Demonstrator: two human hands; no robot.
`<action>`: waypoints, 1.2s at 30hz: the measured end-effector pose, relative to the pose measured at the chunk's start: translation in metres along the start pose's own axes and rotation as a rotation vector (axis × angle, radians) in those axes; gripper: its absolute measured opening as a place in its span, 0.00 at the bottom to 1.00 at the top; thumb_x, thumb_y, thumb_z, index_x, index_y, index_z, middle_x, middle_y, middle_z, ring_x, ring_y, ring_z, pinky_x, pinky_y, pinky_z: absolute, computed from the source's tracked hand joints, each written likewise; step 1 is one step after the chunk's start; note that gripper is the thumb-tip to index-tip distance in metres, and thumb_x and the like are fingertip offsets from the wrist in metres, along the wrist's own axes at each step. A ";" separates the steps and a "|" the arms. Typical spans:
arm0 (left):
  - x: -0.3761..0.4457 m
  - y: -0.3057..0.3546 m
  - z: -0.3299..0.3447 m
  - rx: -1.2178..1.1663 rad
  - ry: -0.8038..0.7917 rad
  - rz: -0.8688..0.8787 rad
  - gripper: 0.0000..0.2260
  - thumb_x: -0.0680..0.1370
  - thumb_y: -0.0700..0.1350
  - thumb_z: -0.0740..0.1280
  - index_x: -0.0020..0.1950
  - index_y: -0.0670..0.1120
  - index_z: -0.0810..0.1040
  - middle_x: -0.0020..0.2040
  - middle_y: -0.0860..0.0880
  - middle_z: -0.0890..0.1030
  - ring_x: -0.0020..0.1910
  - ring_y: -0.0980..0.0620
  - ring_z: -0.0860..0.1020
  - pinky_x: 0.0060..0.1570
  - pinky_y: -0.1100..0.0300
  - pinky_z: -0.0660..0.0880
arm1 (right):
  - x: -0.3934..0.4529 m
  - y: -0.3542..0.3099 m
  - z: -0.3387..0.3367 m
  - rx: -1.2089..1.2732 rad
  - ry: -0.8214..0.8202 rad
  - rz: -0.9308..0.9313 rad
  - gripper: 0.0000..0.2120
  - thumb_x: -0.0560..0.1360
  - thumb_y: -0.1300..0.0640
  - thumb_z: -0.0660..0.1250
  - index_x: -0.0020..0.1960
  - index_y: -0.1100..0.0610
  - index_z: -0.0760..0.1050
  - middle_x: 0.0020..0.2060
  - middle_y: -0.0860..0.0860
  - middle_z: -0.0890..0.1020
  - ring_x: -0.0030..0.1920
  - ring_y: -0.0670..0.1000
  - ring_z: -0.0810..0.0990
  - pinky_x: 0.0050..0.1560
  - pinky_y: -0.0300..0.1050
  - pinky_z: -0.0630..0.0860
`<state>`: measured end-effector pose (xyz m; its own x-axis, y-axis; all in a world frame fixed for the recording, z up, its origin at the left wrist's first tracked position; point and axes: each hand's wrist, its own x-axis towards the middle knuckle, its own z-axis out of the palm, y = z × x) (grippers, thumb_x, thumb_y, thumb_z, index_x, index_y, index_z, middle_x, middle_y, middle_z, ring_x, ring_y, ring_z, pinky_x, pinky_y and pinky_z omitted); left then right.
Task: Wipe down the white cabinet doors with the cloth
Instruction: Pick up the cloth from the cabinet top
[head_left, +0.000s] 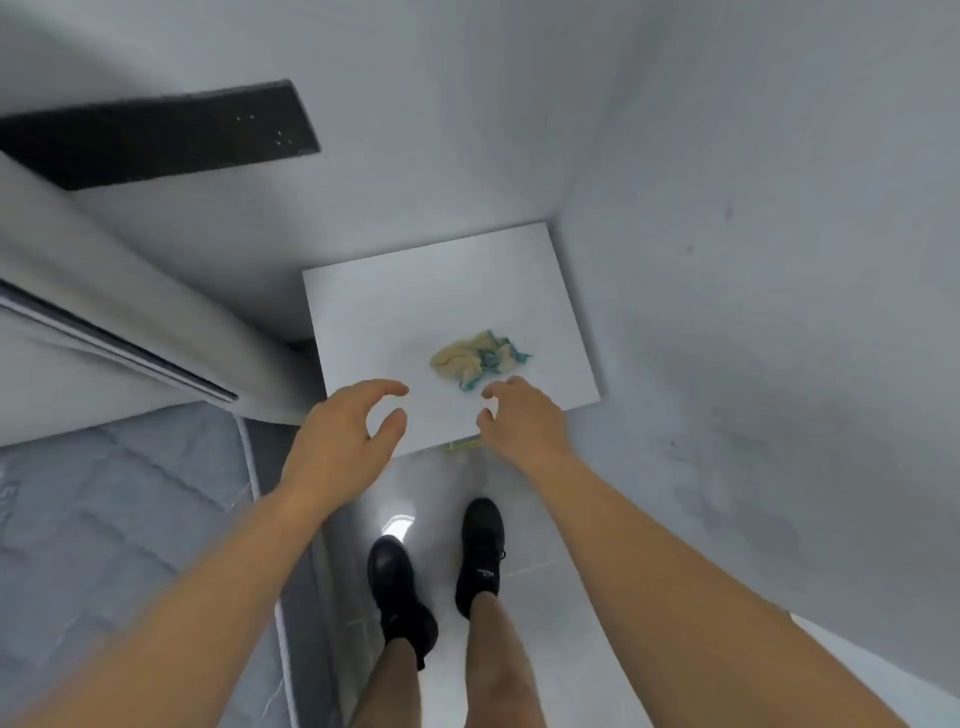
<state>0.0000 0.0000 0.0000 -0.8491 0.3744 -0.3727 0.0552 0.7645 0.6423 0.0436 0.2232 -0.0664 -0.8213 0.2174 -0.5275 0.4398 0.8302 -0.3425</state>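
Observation:
A crumpled yellow and teal cloth (477, 359) lies on the flat white top of a low cabinet (395, 312) in the corner. My left hand (343, 431) hovers over the cabinet's near left edge, fingers curled apart and holding nothing. My right hand (522, 415) hangs just below the cloth, fingers spread, a short gap from it. The cabinet's doors are hidden from this angle.
White walls (727, 260) close in behind and to the right. A grey quilted mattress (114, 545) and a white headboard (130, 291) lie to the left, a black shelf (156, 135) above. My black shoes (436, 577) stand on pale floor tiles (545, 587).

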 end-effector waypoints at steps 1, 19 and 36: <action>0.005 -0.009 0.011 -0.015 -0.011 -0.023 0.15 0.83 0.53 0.64 0.70 0.58 0.76 0.68 0.60 0.76 0.55 0.54 0.78 0.63 0.58 0.71 | 0.011 0.001 0.008 -0.015 -0.005 -0.001 0.20 0.82 0.50 0.61 0.73 0.51 0.73 0.68 0.52 0.74 0.64 0.57 0.76 0.58 0.51 0.75; 0.088 -0.111 0.116 0.646 -0.506 -0.116 0.46 0.79 0.66 0.59 0.84 0.47 0.36 0.83 0.50 0.33 0.83 0.49 0.39 0.81 0.46 0.49 | 0.119 0.028 0.068 -0.230 0.049 -0.027 0.26 0.82 0.48 0.65 0.78 0.45 0.65 0.76 0.55 0.63 0.70 0.60 0.65 0.47 0.49 0.75; 0.076 -0.065 0.077 0.694 -0.405 -0.056 0.31 0.83 0.60 0.57 0.83 0.47 0.57 0.81 0.49 0.64 0.79 0.47 0.61 0.74 0.49 0.62 | 0.074 0.010 0.038 0.333 0.206 -0.053 0.19 0.81 0.61 0.65 0.72 0.52 0.73 0.63 0.55 0.71 0.60 0.57 0.72 0.55 0.42 0.69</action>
<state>-0.0271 0.0195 -0.1215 -0.6110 0.3857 -0.6913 0.4452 0.8895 0.1028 0.0012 0.2279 -0.1382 -0.8870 0.3053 -0.3463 0.4605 0.6389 -0.6162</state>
